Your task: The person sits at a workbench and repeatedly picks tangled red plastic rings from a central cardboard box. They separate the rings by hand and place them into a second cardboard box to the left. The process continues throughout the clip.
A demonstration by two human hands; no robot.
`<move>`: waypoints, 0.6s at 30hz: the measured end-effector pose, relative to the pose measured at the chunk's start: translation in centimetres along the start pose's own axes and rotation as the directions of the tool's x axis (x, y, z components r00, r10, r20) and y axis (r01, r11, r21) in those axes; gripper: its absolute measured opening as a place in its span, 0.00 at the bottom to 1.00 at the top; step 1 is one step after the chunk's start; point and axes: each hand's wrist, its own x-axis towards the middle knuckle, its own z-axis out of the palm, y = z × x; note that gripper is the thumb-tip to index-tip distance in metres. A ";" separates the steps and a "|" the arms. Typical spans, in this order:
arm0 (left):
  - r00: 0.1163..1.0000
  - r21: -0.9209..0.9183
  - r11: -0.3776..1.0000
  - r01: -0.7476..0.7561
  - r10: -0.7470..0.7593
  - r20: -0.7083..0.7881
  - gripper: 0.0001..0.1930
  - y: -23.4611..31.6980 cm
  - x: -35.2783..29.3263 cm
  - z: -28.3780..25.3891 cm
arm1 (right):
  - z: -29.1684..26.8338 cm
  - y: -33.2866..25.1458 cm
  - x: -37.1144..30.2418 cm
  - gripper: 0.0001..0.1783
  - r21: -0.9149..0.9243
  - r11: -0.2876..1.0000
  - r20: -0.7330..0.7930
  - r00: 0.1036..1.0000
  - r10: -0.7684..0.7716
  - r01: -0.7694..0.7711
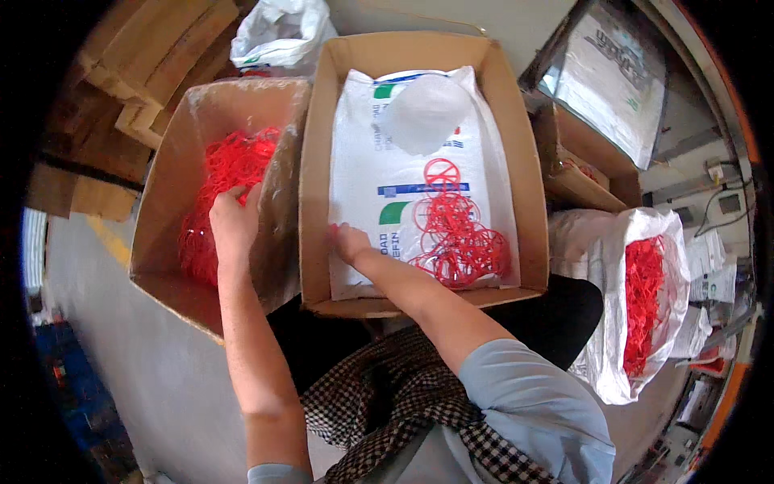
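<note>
My left hand (234, 218) reaches into the left cardboard box (165, 194). Its fingers are bent and pressed together on a few red plastic strands at the top of a tangled red heap (242, 157). Over the left side of the middle cardboard box (314, 145), my right hand (351, 243) is closed, with a bit of a small red piece (334, 232) showing at the fingertips. A white woven sack (355, 177) lines that box. On the sack's right part lies a loose pile of thin red plastic rings (455, 234), and a translucent white round piece (429, 114) sits farther back.
At the right stands an open white sack (601, 323) full of red pieces (643, 306). Behind it are a smaller cardboard box (617, 177) and a plastic-wrapped package (609, 77). Another white bag (282, 32) and stacked cartons (153, 56) stand at the back left.
</note>
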 end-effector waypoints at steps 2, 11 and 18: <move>0.997 0.036 0.997 -0.073 0.074 -0.018 0.18 0.5 0.0 1.2 | -2.2 -0.2 -1.1 0.14 0.064 0.996 0.035 0.998 0.056 -0.058; 0.807 -0.124 0.857 -0.500 0.513 0.293 0.16 2.1 -0.2 16.8 | -11.2 6.6 -5.7 0.24 -0.204 0.974 0.093 0.992 -0.082 0.100; 0.652 -0.019 0.869 -0.494 0.384 0.654 0.16 9.7 0.6 30.1 | -33.1 5.5 -19.5 0.18 -0.224 0.972 0.040 0.996 0.081 -0.070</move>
